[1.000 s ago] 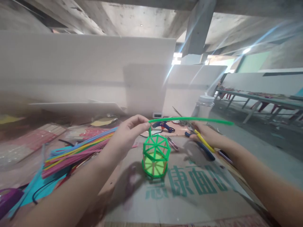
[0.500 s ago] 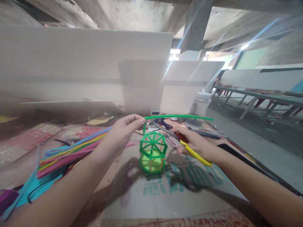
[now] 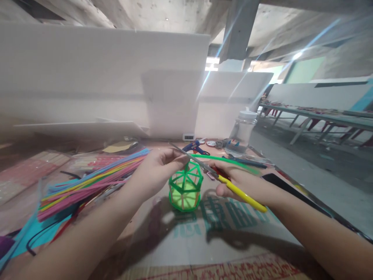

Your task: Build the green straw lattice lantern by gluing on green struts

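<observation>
My left hand [image 3: 163, 167] pinches a long green pipe cleaner [image 3: 224, 158] near its bent end, just above a small cage. The long part stretches right, behind the scissors, and its far end is blurred. In my right hand [image 3: 230, 177] are scissors [image 3: 241, 196] with yellow handles, their blades pointing up and left across the pipe cleaner beside my left fingertips. Whether the blades touch it I cannot tell. Below stands the eight-sided green cage [image 3: 185, 191], with thin wooden uprights, spokes on top and a yellow-green base.
Bundled coloured pipe cleaners [image 3: 87, 181] lie left, near packaged sticks [image 3: 32, 167]. Behind my hands are a blue glue gun [image 3: 195, 147], a small digital display [image 3: 189, 137] and a clear bottle [image 3: 241, 130]. A printed board [image 3: 163, 249] lies beneath the cage.
Both hands have come lower, toward the cage top. The pipe cleaner's long end now slopes down to the right, and the scissor blades reach further past my left fingertips.
</observation>
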Tool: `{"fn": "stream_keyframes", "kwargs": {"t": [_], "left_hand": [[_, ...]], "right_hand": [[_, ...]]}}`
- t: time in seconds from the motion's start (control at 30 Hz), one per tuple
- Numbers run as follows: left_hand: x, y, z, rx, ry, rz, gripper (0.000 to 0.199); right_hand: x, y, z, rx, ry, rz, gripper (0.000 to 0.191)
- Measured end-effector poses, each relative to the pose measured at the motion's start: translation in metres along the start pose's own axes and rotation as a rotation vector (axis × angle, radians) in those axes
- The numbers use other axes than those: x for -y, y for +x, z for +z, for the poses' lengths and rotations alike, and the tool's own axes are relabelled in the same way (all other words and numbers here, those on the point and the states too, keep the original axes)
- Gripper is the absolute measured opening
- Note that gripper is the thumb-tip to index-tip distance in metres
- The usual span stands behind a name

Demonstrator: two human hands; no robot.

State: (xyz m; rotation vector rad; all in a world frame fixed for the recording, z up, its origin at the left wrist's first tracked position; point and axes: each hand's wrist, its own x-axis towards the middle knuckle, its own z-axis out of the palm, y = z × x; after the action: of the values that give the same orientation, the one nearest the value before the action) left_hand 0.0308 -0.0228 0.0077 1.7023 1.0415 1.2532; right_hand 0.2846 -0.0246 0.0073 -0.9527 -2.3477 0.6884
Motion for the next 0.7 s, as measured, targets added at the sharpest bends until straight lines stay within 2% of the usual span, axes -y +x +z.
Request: {"fn": "stream_keyframes", "kwargs": {"t": [0.1, 0.27, 0.37, 0.53, 0.6, 0.7], "left_hand": [[0.0, 0.001, 0.0, 0.05, 0.004, 0.008, 0.032], [-0.001, 0.0, 0.002, 0.035, 0.014, 0.025, 0.031], [-0.002, -0.002, 0.005, 0.02, -0.047, 0.033, 0.026], [-0.003, -0.003, 0.006, 0.026, -0.109, 0.026, 0.024], [-0.004, -0.003, 0.005, 0.03, -0.072, 0.06, 0.02], [-0.006, -0.004, 0.005, 0.054, 0.008, 0.087, 0.028]], "right_hand": [[0.003, 0.002, 0.0, 0.004, -0.051, -0.035, 0.073], [0.001, 0.003, 0.004, -0.085, -0.105, -0.066, 0.082], [-0.006, 0.003, 0.006, -0.091, -0.068, -0.049, 0.084], [-0.011, 0.003, 0.006, -0.078, -0.035, -0.013, 0.069], [-0.008, 0.003, 0.007, -0.085, -0.068, 0.0, 0.063], [-0.003, 0.002, 0.008, -0.105, -0.135, 0.015, 0.052]]}}
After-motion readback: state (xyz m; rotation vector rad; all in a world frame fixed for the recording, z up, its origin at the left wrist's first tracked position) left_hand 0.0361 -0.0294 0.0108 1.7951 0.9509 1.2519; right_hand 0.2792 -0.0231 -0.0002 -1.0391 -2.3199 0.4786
